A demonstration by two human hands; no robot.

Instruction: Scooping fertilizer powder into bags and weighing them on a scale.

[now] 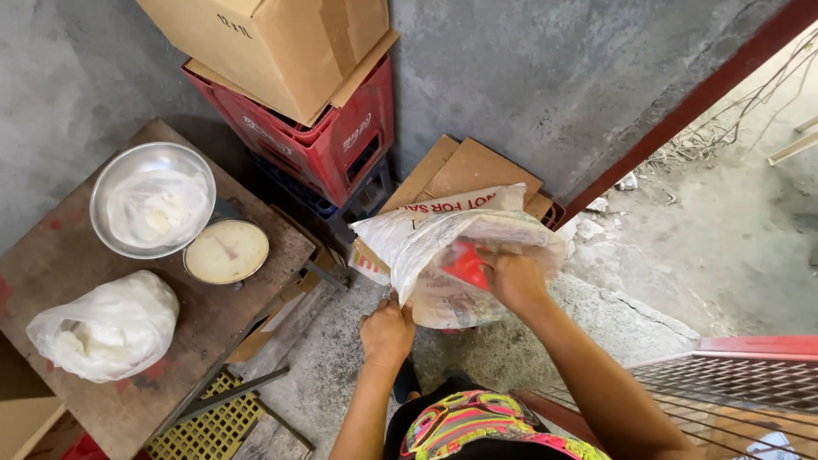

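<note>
Two bare hands work at a white woven sack [443, 255] standing open on the concrete floor [341, 358], just in front of flattened cardboard sheets [477, 166] leaning on the grey wall. Left hand [388, 332] is curled shut around the sack's near rim. Right hand [511, 279] reaches into the mouth, fingers closed on a red scoop [464, 262] inside. Left of the sack stands a worn wooden table [51, 255] carrying a metal bowl [115, 175], a round dial scale [227, 251] and a tied white plastic bag [106, 328]. Behind the sack, stacked red crates [319, 136] hold a cardboard box [281, 43]
</note>
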